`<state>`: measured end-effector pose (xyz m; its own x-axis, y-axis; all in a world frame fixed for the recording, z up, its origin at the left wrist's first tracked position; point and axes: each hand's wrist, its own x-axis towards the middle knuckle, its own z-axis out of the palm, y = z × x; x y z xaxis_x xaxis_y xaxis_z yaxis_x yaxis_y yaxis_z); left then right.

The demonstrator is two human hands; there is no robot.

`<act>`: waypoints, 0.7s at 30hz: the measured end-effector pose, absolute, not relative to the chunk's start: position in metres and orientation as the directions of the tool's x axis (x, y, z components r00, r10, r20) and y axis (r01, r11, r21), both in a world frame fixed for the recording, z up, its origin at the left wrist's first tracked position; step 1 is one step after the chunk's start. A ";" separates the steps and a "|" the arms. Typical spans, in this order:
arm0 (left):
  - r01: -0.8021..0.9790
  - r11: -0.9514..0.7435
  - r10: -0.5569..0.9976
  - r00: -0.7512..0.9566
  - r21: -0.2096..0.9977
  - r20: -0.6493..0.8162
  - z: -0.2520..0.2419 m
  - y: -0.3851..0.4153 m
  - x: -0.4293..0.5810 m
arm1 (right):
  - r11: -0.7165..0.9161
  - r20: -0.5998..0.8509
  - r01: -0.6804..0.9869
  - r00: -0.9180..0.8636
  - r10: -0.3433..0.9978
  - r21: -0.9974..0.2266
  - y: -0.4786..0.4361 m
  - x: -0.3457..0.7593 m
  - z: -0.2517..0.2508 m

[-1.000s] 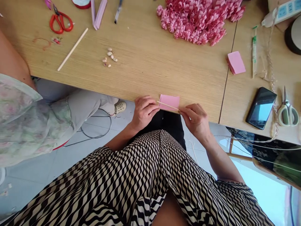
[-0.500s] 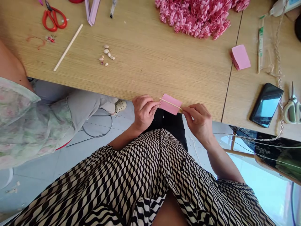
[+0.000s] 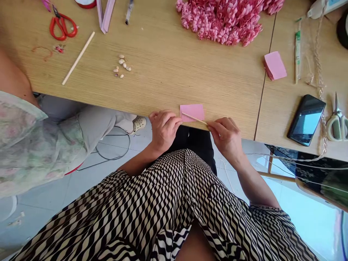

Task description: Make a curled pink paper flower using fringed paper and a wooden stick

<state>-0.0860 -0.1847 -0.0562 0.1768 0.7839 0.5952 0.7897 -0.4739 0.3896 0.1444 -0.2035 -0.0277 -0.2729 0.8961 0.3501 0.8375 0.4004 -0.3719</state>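
Note:
A small rectangle of pink paper [image 3: 196, 109] lies at the table's near edge, between my two hands. Its lower left corner is pinched between the thumb and fingers of my left hand [image 3: 164, 129]. Across the paper slants a thin wooden stick [image 3: 195, 118], its left end higher than its right. My right hand [image 3: 226, 135] is closed on the stick's right end, fingertips just off the paper's lower right corner.
Pink curled paper pieces [image 3: 220, 21] are heaped at the back. A pink paper stack [image 3: 275, 65], a phone [image 3: 306, 120] and pale-handled scissors [image 3: 337, 125] lie right. Leftward are red-handled scissors [image 3: 63, 28], a wooden rod [image 3: 78, 58] and a seated person [image 3: 49, 137].
The pink paper has turned counterclockwise, so its long edges run nearly level, and it lies slightly farther left. The stick still slants across it. Both hands have shifted slightly left.

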 end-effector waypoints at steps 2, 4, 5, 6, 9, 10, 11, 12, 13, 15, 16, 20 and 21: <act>0.782 -0.477 0.798 0.193 0.402 0.571 -0.056 -0.187 -0.087 | 0.405 0.357 0.840 -0.276 0.892 -0.362 -0.200 0.144 -0.028; 0.771 -0.482 0.806 0.204 0.415 0.556 -0.056 -0.186 -0.088 | 0.413 0.372 0.831 -0.274 0.887 -0.373 -0.196 0.145 -0.027; 0.765 -0.487 0.807 0.209 0.421 0.552 -0.057 -0.185 -0.089 | 0.422 0.381 0.823 -0.276 0.883 -0.381 -0.194 0.145 -0.026; 0.761 -0.490 0.808 0.211 0.426 0.550 -0.057 -0.183 -0.090 | 0.432 0.388 0.814 -0.281 0.878 -0.389 -0.193 0.146 -0.025; 0.753 -0.491 0.805 0.199 0.438 0.560 -0.059 -0.180 -0.093 | 0.467 0.389 0.788 -0.315 0.866 -0.401 -0.190 0.146 -0.023; 0.754 -0.488 0.802 0.187 0.440 0.568 -0.059 -0.179 -0.093 | 0.480 0.384 0.779 -0.333 0.861 -0.403 -0.190 0.146 -0.023; 0.755 -0.484 0.799 0.175 0.443 0.576 -0.059 -0.179 -0.094 | 0.492 0.376 0.771 -0.350 0.858 -0.405 -0.190 0.146 -0.023; 0.755 -0.480 0.797 0.164 0.446 0.581 -0.059 -0.179 -0.095 | 0.501 0.368 0.763 -0.365 0.855 -0.408 -0.191 0.146 -0.024; 0.757 -0.474 0.799 0.154 0.450 0.582 -0.059 -0.179 -0.095 | 0.507 0.359 0.757 -0.377 0.854 -0.412 -0.191 0.146 -0.024; 0.761 -0.456 0.808 0.138 0.462 0.572 -0.060 -0.180 -0.096 | 0.511 0.343 0.750 -0.390 0.855 -0.420 -0.192 0.147 -0.026; 0.761 -0.449 0.814 0.132 0.468 0.565 -0.060 -0.180 -0.096 | 0.510 0.338 0.749 -0.392 0.856 -0.423 -0.193 0.148 -0.027; 0.753 -0.443 0.821 0.121 0.488 0.558 -0.061 -0.181 -0.096 | 0.508 0.330 0.741 -0.393 0.859 -0.440 -0.192 0.150 -0.028; 0.748 -0.449 0.816 0.120 0.489 0.566 -0.061 -0.180 -0.096 | 0.508 0.330 0.739 -0.393 0.858 -0.443 -0.192 0.149 -0.028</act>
